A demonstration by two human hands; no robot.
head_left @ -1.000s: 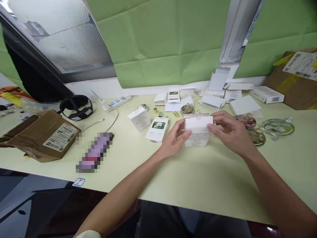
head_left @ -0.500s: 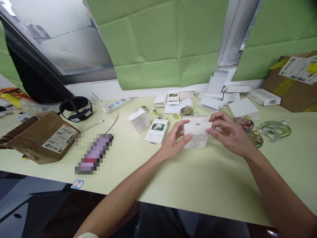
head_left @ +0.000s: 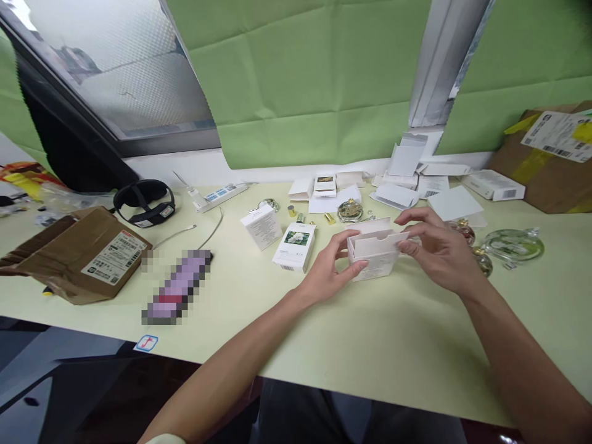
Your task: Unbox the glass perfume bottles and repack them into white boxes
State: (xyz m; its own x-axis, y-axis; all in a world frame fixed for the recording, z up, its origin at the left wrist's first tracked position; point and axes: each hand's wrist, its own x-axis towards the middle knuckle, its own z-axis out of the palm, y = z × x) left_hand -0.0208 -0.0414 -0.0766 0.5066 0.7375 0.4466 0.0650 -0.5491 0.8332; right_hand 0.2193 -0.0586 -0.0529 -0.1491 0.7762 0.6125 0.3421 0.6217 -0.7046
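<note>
A small white carton (head_left: 378, 264) with printed text on its near side stands on the table, its top flaps raised. My left hand (head_left: 330, 264) grips the carton's left side, thumb on the near face and fingers behind. My right hand (head_left: 432, 250) is closed at the carton's upper right corner, thumb and fingers on a flap there. What lies inside the carton cannot be made out. To the left lies a white box with a flower picture (head_left: 295, 246), beside another white printed box (head_left: 261, 227). Just behind stands a round glass bottle (head_left: 350, 211).
Gold caps (head_left: 329, 218) and opened white boxes (head_left: 395, 194) are at the back. Glass bottles (head_left: 513, 245) lie right of my right hand. A brown cardboard box (head_left: 111, 259), a blurred-out phone-like object (head_left: 178, 287), a black headset (head_left: 144, 203) and a power strip (head_left: 226, 196) are on the left.
The carton has turned and tilted slightly, shifting a little right. Its flaps now stand farther apart, showing more of the opening. Both hands have stayed on it.
</note>
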